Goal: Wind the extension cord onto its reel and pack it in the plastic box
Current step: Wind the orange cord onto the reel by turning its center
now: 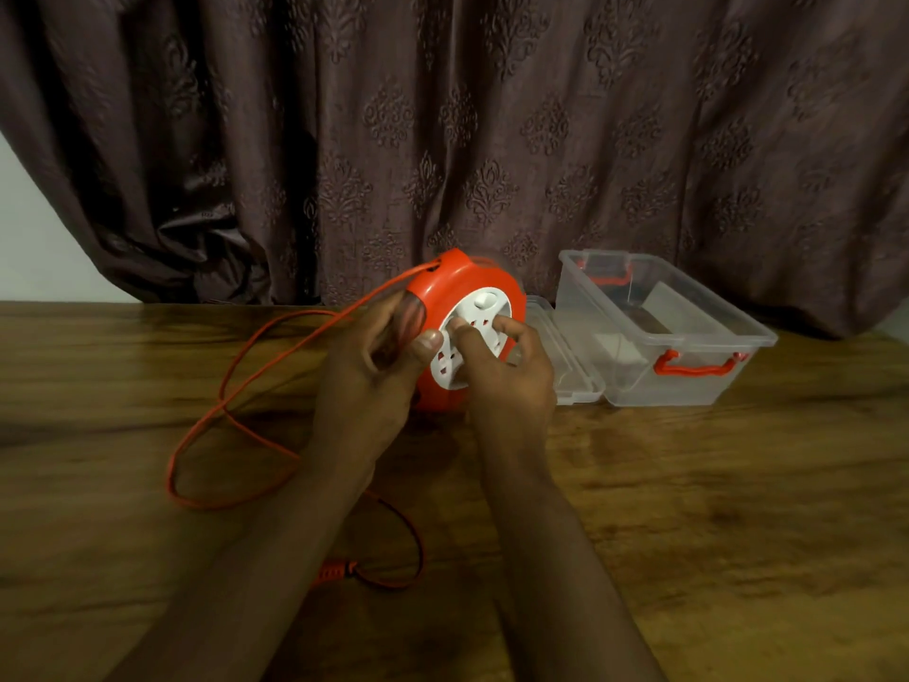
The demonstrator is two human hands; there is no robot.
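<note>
While the left hand (374,366) grips the reel (462,332) and right-hand fingers (511,327) pinch its white hub, much cord (211,415) lies unwound on the table (738,484), box (688,337) unfilled.

A wooden tabletop (713,484) with dark, streaky grain fills the lower half of the view. Behind it hangs a heavy brown curtain (442,115) embossed with damask motifs, falling in folds to the tabletop's far edge. A pale wall (29,238) shows at left. The light is dim.
</note>
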